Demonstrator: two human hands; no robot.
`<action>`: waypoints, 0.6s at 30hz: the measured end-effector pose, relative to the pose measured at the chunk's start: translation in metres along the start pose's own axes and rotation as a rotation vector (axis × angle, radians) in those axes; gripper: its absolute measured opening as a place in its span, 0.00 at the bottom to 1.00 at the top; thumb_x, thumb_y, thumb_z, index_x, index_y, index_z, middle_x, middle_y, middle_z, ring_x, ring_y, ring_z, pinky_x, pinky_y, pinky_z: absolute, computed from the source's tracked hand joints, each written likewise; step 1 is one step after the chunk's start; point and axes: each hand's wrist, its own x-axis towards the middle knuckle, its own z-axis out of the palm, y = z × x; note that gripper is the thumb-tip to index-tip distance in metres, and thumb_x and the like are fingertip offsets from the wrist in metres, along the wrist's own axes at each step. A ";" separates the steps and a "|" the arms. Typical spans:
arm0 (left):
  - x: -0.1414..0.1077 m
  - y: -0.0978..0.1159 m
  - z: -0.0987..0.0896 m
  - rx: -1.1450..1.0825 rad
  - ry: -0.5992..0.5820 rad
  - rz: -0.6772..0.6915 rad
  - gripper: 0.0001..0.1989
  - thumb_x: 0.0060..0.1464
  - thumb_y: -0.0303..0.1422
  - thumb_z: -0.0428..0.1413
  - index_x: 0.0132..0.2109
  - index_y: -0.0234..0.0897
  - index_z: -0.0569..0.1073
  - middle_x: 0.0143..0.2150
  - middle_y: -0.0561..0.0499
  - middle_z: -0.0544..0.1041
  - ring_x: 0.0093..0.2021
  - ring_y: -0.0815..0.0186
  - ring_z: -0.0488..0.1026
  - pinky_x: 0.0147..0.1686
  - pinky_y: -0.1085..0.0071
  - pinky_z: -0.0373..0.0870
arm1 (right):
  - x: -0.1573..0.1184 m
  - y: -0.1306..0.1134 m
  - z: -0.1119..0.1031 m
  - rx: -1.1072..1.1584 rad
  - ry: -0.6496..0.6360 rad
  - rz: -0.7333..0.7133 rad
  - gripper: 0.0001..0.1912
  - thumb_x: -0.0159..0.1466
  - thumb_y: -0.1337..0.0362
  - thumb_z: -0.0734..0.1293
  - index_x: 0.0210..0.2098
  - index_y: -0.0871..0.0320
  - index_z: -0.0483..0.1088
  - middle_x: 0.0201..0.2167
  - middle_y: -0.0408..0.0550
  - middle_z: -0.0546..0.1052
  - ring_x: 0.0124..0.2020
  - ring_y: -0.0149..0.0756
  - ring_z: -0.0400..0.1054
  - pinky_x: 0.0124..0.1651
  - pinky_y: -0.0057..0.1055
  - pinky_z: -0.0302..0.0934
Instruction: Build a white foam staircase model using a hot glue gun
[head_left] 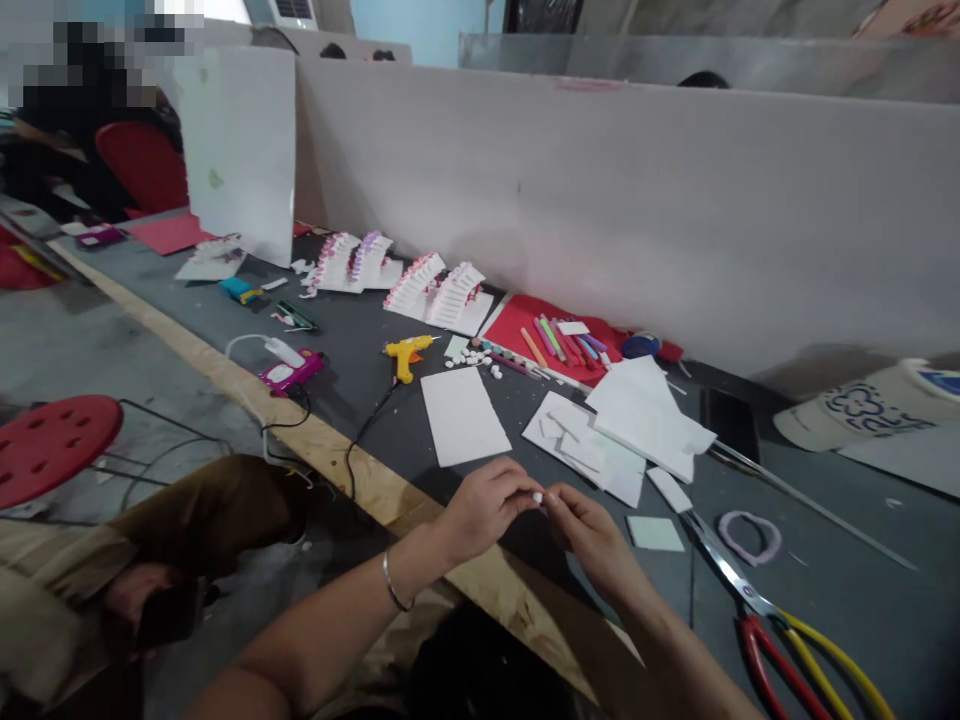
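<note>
My left hand (491, 508) pinches a small white piece (538, 497), like a bit of foam or clay, between thumb and fingertips. Right beside it, my right hand (589, 528) is closed in a pinch, its fingertips almost meeting the left ones; what they hold is hidden. Both hands are above the table's front edge. Just beyond lies a blank white board (466, 418). Several small white lumps (471, 358) are scattered behind that board, close to a yellow hot glue gun (407, 355) lying on its side.
White stepped models with pink and purple trim (439, 293) stand along the partition (600, 200). Coloured sticks (566, 340) rest on red sheeting. Foam sheets (645, 410), large scissors (750, 595), a phone (729, 425) and a paper cup (862, 405) lie rightward. A purple power strip (292, 370) is leftward. Someone sits at far left.
</note>
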 end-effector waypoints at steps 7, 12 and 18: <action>-0.002 0.009 -0.003 0.609 -0.273 0.105 0.06 0.65 0.27 0.50 0.44 0.32 0.71 0.42 0.46 0.74 0.41 0.63 0.72 0.37 0.69 0.72 | -0.001 -0.003 0.008 -0.172 0.126 -0.043 0.29 0.58 0.34 0.61 0.25 0.55 0.67 0.18 0.39 0.60 0.22 0.31 0.52 0.24 0.29 0.48; 0.003 0.022 -0.004 0.761 -0.368 0.130 0.08 0.64 0.24 0.48 0.43 0.30 0.72 0.39 0.44 0.74 0.41 0.59 0.72 0.30 0.69 0.71 | -0.002 -0.005 0.010 -0.105 0.165 -0.028 0.30 0.55 0.33 0.64 0.22 0.55 0.64 0.18 0.39 0.61 0.23 0.32 0.53 0.26 0.29 0.49; 0.014 0.004 -0.001 -0.064 -0.181 -0.082 0.08 0.59 0.32 0.59 0.44 0.35 0.76 0.39 0.48 0.73 0.38 0.66 0.73 0.36 0.73 0.71 | -0.001 -0.002 0.004 0.247 0.092 0.008 0.26 0.57 0.39 0.69 0.25 0.57 0.66 0.17 0.36 0.57 0.20 0.27 0.47 0.23 0.27 0.42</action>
